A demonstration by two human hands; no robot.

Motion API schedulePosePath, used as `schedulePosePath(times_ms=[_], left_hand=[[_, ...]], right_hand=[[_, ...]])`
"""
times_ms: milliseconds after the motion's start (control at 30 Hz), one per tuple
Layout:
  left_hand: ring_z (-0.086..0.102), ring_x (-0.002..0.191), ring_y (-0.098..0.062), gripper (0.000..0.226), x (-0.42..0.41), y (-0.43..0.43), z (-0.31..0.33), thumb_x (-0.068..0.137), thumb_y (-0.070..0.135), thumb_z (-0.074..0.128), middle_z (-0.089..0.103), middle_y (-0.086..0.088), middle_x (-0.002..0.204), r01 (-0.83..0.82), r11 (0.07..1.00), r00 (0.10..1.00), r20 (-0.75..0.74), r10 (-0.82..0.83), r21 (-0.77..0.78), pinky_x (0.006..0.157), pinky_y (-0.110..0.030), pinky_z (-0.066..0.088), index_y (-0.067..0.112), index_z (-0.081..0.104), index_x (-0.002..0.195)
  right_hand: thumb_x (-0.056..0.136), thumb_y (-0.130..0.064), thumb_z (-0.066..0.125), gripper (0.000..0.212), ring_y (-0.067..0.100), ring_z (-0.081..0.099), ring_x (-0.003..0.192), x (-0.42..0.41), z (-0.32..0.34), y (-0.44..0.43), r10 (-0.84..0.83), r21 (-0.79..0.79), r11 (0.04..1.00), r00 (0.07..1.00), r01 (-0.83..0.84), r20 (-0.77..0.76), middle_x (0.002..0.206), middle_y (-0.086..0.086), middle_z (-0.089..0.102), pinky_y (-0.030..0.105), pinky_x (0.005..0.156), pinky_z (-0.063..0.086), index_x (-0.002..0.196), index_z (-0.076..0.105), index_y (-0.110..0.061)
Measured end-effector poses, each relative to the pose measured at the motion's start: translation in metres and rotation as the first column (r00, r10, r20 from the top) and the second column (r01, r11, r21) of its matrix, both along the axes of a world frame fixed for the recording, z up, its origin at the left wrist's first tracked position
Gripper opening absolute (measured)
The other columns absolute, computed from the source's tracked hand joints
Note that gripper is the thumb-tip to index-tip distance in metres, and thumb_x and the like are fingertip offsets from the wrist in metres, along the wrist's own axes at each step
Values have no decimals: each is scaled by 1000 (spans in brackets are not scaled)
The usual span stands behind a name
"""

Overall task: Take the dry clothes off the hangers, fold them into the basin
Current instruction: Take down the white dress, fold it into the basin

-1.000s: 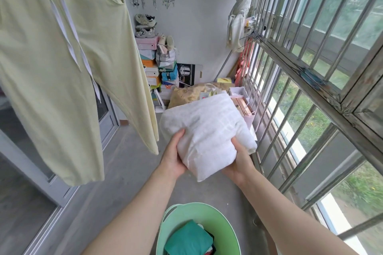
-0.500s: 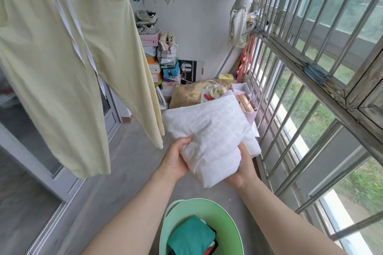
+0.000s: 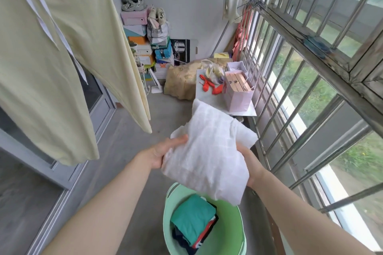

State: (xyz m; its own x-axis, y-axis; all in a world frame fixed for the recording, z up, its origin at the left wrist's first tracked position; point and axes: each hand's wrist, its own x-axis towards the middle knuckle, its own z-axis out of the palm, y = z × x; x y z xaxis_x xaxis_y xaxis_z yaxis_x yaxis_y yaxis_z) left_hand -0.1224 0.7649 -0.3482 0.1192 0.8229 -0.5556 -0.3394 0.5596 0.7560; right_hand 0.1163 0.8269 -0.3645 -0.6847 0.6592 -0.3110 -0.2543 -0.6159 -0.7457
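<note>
Lower now, the left hand and right hand grip the white cloth over the green basin, which holds folded teal clothes; yellow pants hang nearby

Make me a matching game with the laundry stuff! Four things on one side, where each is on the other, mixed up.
Things:
1. white folded cloth
2. green basin
3. teal folded garment
4. pale yellow garment

Places:
a. inside the basin
b. hanging up on the left
c. held by the left hand and right hand
d. on the floor

Pairs: 1-c, 2-d, 3-a, 4-b
</note>
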Motion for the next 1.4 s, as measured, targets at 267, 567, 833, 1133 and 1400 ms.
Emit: schedulePosePath(times_ms=[267, 567, 833, 1133, 1400], left_hand=[[70, 63, -16, 16, 17, 6, -20, 78, 19, 65, 72, -7, 71, 73, 990, 993, -84, -83, -118, 67, -29, 46, 5, 64, 88], [61, 67, -16, 35, 23, 15, -58, 93, 23, 50, 65, -4, 64, 3, 984, 975, -216, -43, -181, 70, -27, 45, 14, 67, 64], [66, 104, -31, 72, 21, -12, -94, 83, 73, 42, 69, -12, 114, -392, 864, 831, 279, 480, -317, 93, -44, 47, 13, 71, 111], [56, 122, -28, 50, 113, -15, -150, 95, 47, 45, 59, -11, 132, -587, 779, 675, 396, 622, -221, 106, -46, 39, 14, 53, 133], [56, 122, -27, 51, 132, -33, -268, 91, 39, 54, 59, -10, 132, -667, 639, 616, 198, 762, -384, 105, -42, 41, 13, 51, 136]], right_hand=[[83, -30, 58, 18, 21, 64, 72, -2, -13, -14, -83, -147, 985, 996, 88, 44, 79, 6, 62, 31, 66, 53, 92, 62, -14], [90, -33, 56, 22, 23, 63, 76, 2, -31, -19, -108, -186, 974, 986, 131, 130, 79, 7, 64, 36, 75, 48, 90, 70, -16], [92, -40, 46, 36, 25, 69, 77, 4, -69, -9, -68, -312, 947, 996, 82, 55, 86, 10, 71, 36, 66, 55, 101, 67, -13], [80, -44, 59, 40, 27, 58, 86, -3, -139, 29, -9, -305, 951, 988, 56, 155, 93, 11, 60, 38, 76, 45, 105, 58, -12], [92, -33, 51, 33, 30, 61, 99, 9, -258, 17, -10, -607, 766, 948, 212, 318, 106, 14, 65, 43, 83, 48, 115, 54, -10]])
